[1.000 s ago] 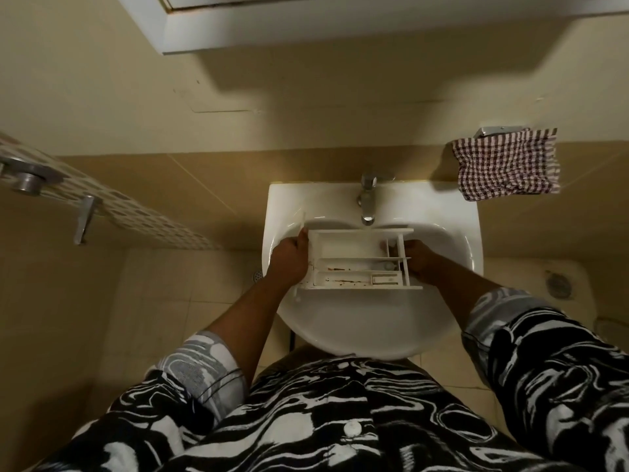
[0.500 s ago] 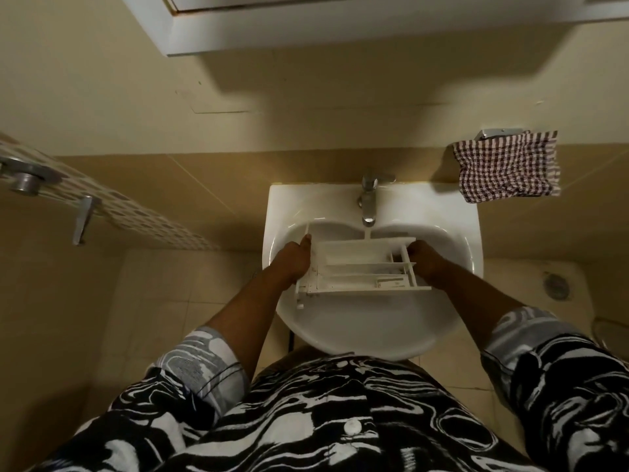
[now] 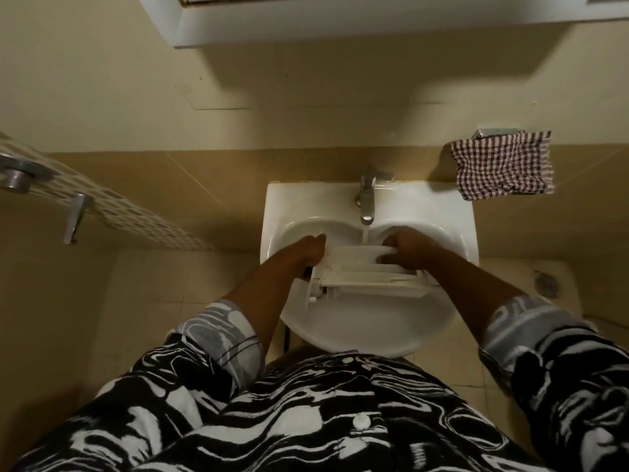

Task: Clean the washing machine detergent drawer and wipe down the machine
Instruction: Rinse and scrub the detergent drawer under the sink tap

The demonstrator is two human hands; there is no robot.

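Both of our hands grip the detergent drawer (image 3: 371, 272) over the white sink (image 3: 422, 212), and the big change is its attitude: a second ago it lay nearly flat with its compartments open to us, and now we have tipped it up and pushed it back under the tap (image 3: 367, 202). Water runs from the spout in a thin stream onto the drawer's far edge, so we judge the rinse is under way, with the wiping of the machine yet to come. Our left hand (image 3: 308, 253) is curled closed around the drawer's left end. Our right hand (image 3: 408, 248) has shifted from the side to the top, fingers pressed together over the right end. Smallest, a checked cloth (image 3: 503, 165) hangs unmoved on the wall, well apart.
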